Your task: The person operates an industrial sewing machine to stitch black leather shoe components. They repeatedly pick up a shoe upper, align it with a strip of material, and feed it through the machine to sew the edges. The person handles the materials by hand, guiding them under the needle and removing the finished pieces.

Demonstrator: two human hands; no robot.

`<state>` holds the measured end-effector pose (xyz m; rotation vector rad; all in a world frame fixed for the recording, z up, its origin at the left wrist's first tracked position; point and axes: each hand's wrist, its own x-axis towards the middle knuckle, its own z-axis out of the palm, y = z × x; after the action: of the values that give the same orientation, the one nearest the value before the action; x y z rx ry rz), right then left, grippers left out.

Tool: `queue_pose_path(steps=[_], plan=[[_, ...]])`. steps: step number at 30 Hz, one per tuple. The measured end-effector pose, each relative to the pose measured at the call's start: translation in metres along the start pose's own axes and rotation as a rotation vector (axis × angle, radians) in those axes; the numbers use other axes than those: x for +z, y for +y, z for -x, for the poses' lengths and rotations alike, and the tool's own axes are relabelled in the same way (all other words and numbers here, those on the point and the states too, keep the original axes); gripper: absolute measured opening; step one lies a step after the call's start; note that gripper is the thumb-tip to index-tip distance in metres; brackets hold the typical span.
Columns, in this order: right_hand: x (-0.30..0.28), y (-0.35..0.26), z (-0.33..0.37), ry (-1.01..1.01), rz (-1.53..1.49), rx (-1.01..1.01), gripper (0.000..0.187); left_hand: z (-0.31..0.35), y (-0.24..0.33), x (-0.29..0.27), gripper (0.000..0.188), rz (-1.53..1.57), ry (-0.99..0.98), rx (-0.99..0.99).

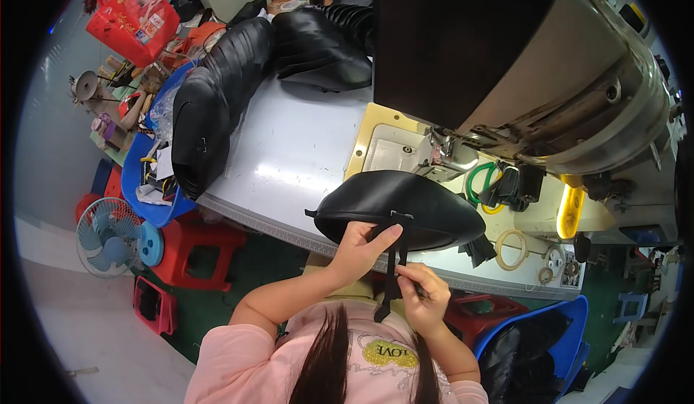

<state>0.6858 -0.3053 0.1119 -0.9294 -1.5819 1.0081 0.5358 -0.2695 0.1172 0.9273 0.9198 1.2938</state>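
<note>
A curved black leather-like piece (412,198), oval in outline, is held up at the table's near edge, just in front of the sewing machine's needle area (441,149). My left hand (361,251) is closed on its near edge, thumb pressed over a narrow black strap (391,277) that hangs down from the piece. Lower and to the right, my right hand (425,294) pinches the strap between thumb and fingers. A short black tab (311,213) sticks out at the left end of the piece.
The sewing machine (578,79) takes up the upper right. Stacked black pieces (217,104) lie along the table's left side, with another stack (318,50) behind. Blue bins (148,205) stand left and lower right. A red stool (191,248) and fan (110,238) are left.
</note>
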Motion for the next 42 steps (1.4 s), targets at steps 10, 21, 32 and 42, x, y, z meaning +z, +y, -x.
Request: queue_pose_path(steps=[10,21,32,42], plan=[[-0.068,-0.022,-0.053,0.179,0.499,-0.258,0.022,-0.011,0.02,-0.023,0.021,-0.453,-0.224,0.01],[-0.055,-0.036,-0.119,-0.495,-0.125,0.635,0.036,-0.028,0.031,-0.02,0.026,-0.503,-0.421,0.004],[-0.031,-0.018,-0.108,-0.264,-0.265,0.602,0.031,-0.024,0.049,-0.021,0.02,-1.178,-0.123,0.353],[-0.018,-0.005,-0.109,-0.241,-0.601,0.619,0.041,-0.015,0.057,-0.016,0.02,-0.783,-0.021,0.185]])
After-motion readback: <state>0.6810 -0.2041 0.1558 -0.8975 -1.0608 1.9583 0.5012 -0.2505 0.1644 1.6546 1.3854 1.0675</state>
